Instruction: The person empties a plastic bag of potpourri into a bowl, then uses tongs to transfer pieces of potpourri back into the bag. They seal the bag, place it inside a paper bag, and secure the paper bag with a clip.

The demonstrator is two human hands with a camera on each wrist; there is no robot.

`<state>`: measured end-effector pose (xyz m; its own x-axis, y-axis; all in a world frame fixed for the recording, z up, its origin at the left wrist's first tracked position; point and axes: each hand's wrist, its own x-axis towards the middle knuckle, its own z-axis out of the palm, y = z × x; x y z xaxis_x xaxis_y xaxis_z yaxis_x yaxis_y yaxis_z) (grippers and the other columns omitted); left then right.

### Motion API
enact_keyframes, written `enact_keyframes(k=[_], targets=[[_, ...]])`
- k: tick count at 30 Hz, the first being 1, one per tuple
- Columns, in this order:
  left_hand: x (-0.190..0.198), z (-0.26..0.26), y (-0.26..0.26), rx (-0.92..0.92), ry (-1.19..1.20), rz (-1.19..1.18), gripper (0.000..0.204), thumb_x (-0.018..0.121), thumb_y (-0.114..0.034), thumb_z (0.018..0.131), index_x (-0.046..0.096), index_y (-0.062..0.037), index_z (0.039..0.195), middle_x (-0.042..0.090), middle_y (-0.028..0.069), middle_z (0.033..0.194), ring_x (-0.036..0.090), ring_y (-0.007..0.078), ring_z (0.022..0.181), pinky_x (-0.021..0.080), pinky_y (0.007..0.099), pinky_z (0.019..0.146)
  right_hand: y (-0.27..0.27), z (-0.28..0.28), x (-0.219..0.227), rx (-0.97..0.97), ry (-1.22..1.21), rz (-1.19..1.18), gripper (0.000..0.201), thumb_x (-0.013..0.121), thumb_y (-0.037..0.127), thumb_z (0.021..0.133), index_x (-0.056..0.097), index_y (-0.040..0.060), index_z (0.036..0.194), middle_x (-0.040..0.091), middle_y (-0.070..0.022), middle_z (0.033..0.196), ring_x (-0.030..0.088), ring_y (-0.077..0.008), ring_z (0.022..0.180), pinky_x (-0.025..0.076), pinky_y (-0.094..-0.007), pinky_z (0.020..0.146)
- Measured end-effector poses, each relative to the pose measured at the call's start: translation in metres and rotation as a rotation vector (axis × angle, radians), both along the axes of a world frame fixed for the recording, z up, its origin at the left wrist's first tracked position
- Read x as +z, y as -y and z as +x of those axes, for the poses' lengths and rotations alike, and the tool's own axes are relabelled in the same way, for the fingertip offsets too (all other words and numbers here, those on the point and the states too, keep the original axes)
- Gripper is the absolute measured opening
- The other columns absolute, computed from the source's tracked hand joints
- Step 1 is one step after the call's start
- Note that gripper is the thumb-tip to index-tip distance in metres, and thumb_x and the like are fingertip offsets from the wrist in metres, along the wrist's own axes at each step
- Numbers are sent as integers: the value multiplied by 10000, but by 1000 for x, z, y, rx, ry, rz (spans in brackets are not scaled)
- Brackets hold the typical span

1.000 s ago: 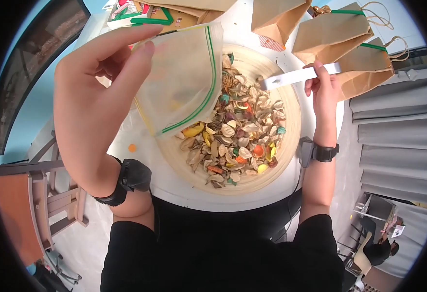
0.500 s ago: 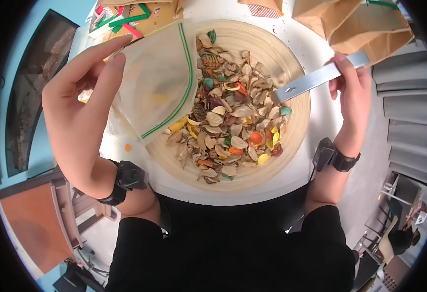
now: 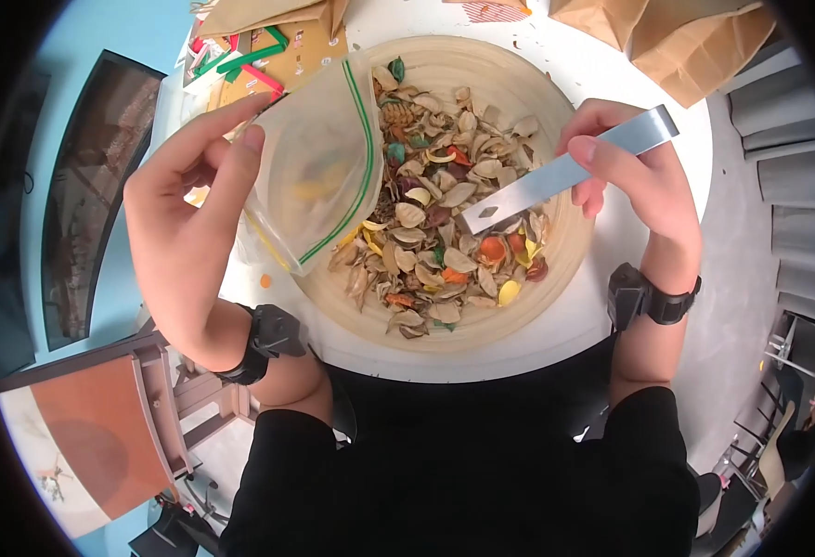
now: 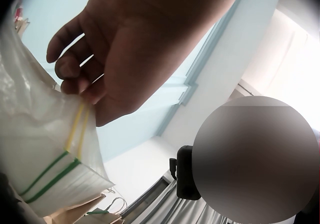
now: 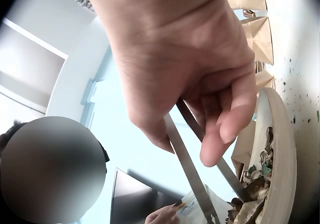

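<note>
The left hand pinches the edge of a clear zip bag with a green seal line; something yellow shows faintly through it. In the left wrist view the bag hangs from the fingers. The right hand grips metal tongs, whose tips are over the dried petals in a round wooden dish. Seen from the right wrist, the two tong arms stand apart, their lower ends at the petals. Whether they hold a petal I cannot tell.
Brown paper bags stand at the table's back right, another lies back left. A box of red and green pieces is beside it. An orange bit lies on the white table left of the dish.
The right hand has brought the tongs leftward and down, from the dish's right side to over the petals. The left hand keeps hold of the bag. The head view has shifted.
</note>
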<state>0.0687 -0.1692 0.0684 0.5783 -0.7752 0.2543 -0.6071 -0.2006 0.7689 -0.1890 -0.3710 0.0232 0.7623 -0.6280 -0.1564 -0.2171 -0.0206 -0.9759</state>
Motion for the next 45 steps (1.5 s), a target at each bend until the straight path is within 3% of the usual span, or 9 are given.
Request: enact_keyframes(k=[9,18,22,25,28,30,35,40,45], targets=[[-2,-4,-4,-11,-114,26,212,660,-46,866,721,4,1062,463,-60,592,402,28,574,351,211,560,-7,7,9,59,60,-17,170,620,132,872,647,-5,969,635,-22,715,646,-105,563,500,-205,493],[1,-20,2,-60,-32,208,219,690,-76,825,719,24,1018,493,21,534,407,50,522,347,232,500,-20,1,21,-77,339,-137,214,526,53,862,644,-20,1025,628,-53,611,628,-123,539,484,-211,503],[-2,-21,2,-28,-89,109,214,688,-77,836,720,25,1020,519,8,564,427,45,543,369,224,526,-52,20,22,-119,445,-107,210,597,79,856,649,-13,1038,662,-70,716,634,-117,605,472,-206,544],[-2,-20,1,20,-154,62,217,684,-82,851,716,32,1033,534,-15,600,440,34,570,379,214,550,-54,25,21,-59,389,-312,187,667,117,855,667,-11,992,665,-59,781,635,-120,650,496,-227,580],[-2,-13,-2,57,-174,37,226,678,-84,863,708,49,1043,535,-35,626,447,24,595,385,206,567,-32,17,15,-209,515,-187,230,620,178,886,659,-40,949,661,-94,786,623,-143,619,514,-268,590],[2,-12,-4,101,-182,21,233,676,-83,867,702,62,1047,530,-41,630,448,19,605,387,203,571,-15,8,16,-365,450,-255,298,599,247,900,657,-44,919,657,-103,756,616,-151,585,504,-258,578],[2,-13,-3,108,-207,3,231,678,-82,865,703,67,1040,535,-38,633,449,21,609,381,201,574,21,-9,6,-360,122,-261,279,634,272,886,663,-5,869,638,-70,645,596,-119,542,474,-225,534],[0,-12,-3,82,-232,-4,233,679,-87,862,706,61,1041,531,-39,632,444,27,610,379,207,574,32,-10,-7,-178,85,-61,284,643,273,884,662,-10,865,645,-68,641,589,-116,514,478,-229,516],[-1,-10,-3,80,-238,23,235,675,-86,864,705,60,1046,516,-43,630,433,27,610,372,211,568,32,-10,-10,-27,59,-50,339,589,278,925,637,-57,913,637,-75,658,584,-115,517,473,-221,474]])
